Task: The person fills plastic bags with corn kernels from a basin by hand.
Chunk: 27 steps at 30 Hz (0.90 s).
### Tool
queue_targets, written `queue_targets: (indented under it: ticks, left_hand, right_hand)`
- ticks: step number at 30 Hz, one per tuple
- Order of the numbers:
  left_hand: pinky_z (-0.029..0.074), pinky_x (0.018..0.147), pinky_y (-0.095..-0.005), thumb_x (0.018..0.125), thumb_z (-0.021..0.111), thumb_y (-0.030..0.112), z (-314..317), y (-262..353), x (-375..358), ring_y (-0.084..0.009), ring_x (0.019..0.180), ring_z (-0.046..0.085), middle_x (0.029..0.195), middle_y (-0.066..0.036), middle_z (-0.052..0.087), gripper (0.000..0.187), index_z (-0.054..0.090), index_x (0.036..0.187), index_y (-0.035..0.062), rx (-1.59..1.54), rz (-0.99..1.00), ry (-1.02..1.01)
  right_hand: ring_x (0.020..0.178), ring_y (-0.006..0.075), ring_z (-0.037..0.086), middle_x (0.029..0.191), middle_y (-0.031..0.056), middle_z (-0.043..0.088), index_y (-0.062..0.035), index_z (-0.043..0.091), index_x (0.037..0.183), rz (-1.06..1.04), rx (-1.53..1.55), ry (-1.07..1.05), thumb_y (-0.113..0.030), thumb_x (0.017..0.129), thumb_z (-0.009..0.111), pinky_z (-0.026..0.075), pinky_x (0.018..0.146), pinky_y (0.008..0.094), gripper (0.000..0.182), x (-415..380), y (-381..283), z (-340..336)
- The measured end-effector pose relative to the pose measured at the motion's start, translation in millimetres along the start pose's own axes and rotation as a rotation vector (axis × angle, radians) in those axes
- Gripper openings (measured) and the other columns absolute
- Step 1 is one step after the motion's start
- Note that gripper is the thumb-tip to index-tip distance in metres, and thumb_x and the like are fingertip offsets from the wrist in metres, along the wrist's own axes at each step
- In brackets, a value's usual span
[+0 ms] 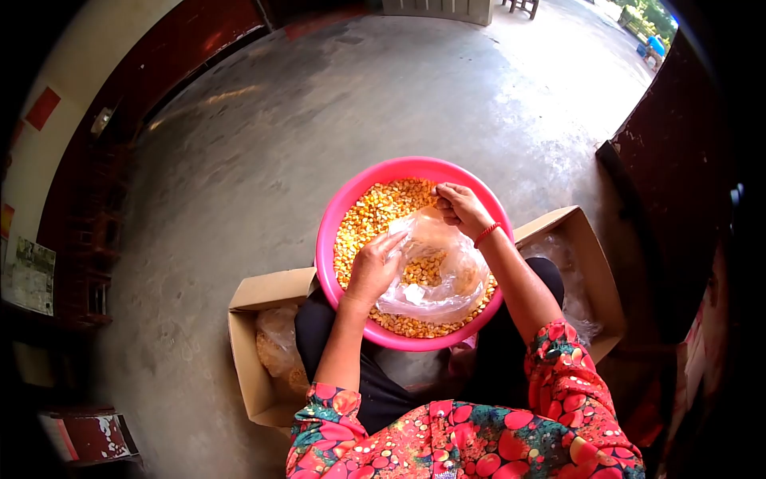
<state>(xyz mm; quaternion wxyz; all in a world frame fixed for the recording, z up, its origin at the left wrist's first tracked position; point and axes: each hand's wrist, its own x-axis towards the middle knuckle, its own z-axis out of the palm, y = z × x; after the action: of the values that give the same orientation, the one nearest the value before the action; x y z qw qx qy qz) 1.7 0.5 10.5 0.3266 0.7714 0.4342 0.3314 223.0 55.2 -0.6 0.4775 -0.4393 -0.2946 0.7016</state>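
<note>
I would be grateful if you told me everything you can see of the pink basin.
The pink basin is round and wide, glossy, apparently plastic, with a smooth rim. It sits roughly upright at the person's knees, between two cardboard boxes. Yellow-orange corn kernels cover its inside, and a clear plastic bag lies on them. Its underside is hidden.

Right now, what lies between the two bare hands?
A clear plastic bag holding yellow corn kernels, inside the round pink basin; the head view shows this.
</note>
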Motion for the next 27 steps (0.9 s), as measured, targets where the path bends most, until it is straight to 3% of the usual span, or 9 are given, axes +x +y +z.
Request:
queue_targets:
  ticks: [6,10,13,17,19,20,23,25,27]
  left_hand:
    - [0.046,0.087,-0.0362,0.074,0.058,0.0,1.4,-3.4,1.9,-0.0346,0.101,0.057,0.111,-0.021,0.057,0.041,0.057,0.115,0.0022,0.033,-0.002,0.063]
    - [0.045,0.089,-0.0358,0.073,0.058,-0.005,-0.3,2.5,2.8,-0.0344,0.104,0.055,0.114,-0.02,0.056,0.046,0.055,0.118,0.0025,0.045,-0.019,0.058]
    - [0.045,0.089,-0.0357,0.073,0.058,-0.004,0.3,0.1,2.6,-0.0343,0.105,0.055,0.114,-0.02,0.056,0.045,0.055,0.117,0.0026,0.054,-0.026,0.046]
    - [0.045,0.089,-0.0358,0.073,0.059,-0.003,0.2,-4.3,2.4,-0.0343,0.104,0.056,0.114,-0.02,0.056,0.045,0.056,0.117,0.0029,0.06,-0.009,0.035]
    - [0.045,0.089,-0.0357,0.073,0.059,-0.003,-0.4,-2.9,2.4,-0.034,0.104,0.056,0.114,-0.02,0.056,0.045,0.056,0.117,0.0029,0.052,-0.012,0.033]
    - [0.045,0.09,-0.0355,0.073,0.058,-0.003,-0.5,-1.8,2.8,-0.0338,0.104,0.056,0.114,-0.02,0.056,0.045,0.056,0.117,0.003,0.044,-0.012,0.03]
    - [0.045,0.09,-0.0352,0.073,0.059,-0.003,1.2,-0.7,2.2,-0.0331,0.105,0.056,0.114,-0.02,0.057,0.045,0.056,0.117,0.0041,0.033,-0.062,0.005]
    - [0.045,0.09,-0.0348,0.073,0.059,-0.002,-0.5,1.0,2.4,-0.0322,0.105,0.056,0.114,-0.019,0.057,0.045,0.057,0.117,0.0048,-0.012,-0.059,-0.023]
    - [0.045,0.09,-0.0344,0.073,0.06,-0.002,-0.3,3.1,2.3,-0.0314,0.104,0.057,0.114,-0.019,0.058,0.044,0.057,0.116,0.0056,-0.056,-0.057,-0.051]
  right_hand:
    - [0.045,0.0013,0.024,0.056,-0.0096,0.029,-0.01,0.052,0.08,0.17,-0.199,-0.333,-0.025,0.096,0.045,0.018,0.039,0.0191,0.023,-23.0,-9.8,24.0]
    - [0.052,0.0049,0.044,0.068,-0.0013,0.054,-0.0027,0.063,0.095,0.191,-0.727,-0.43,-0.024,0.09,0.052,0.035,0.043,0.021,0.024,-39.0,-2.9,46.4]
    - [0.06,0.0102,0.054,0.073,0.005,0.062,0.0,0.064,0.093,-0.038,-0.961,-0.525,-0.023,0.089,0.051,0.044,0.051,0.0266,0.027,-34.1,18.1,47.4]
    - [0.069,0.0125,0.058,0.077,0.0083,0.066,0.0,0.065,0.093,-0.105,-0.969,-0.571,-0.024,0.089,0.052,0.047,0.062,0.0285,0.028,-29.5,26.7,42.6]
    - [0.073,0.0137,0.06,0.08,0.0083,0.066,-0.0005,0.066,0.093,-0.263,-1.049,-0.705,-0.023,0.088,0.055,0.047,0.07,0.0285,0.026,-35.2,14.6,45.0]
    - [0.077,0.0135,0.061,0.083,0.0077,0.067,-0.0011,0.066,0.094,-0.198,-1.035,-0.695,-0.022,0.087,0.056,0.047,0.074,0.0277,0.025,-40.2,6.6,48.1]
    - [0.078,0.0134,0.061,0.084,0.0068,0.067,-0.0012,0.066,0.095,-0.237,-0.86,-0.728,-0.022,0.088,0.055,0.049,0.073,0.0269,0.024,-36.0,0.6,40.7]
    - [0.076,0.0108,0.06,0.085,0.0048,0.065,-0.0016,0.065,0.094,0.027,-0.662,-0.575,-0.021,0.091,0.051,0.05,0.063,0.0235,0.024,-42.9,-20.2,45.5]
    - [0.072,0.0067,0.058,0.082,0.0008,0.063,-0.0046,0.064,0.094,-0.035,-0.612,-0.423,-0.026,0.092,0.051,0.048,0.062,0.021,0.025,-40.3,-26.8,38.7]
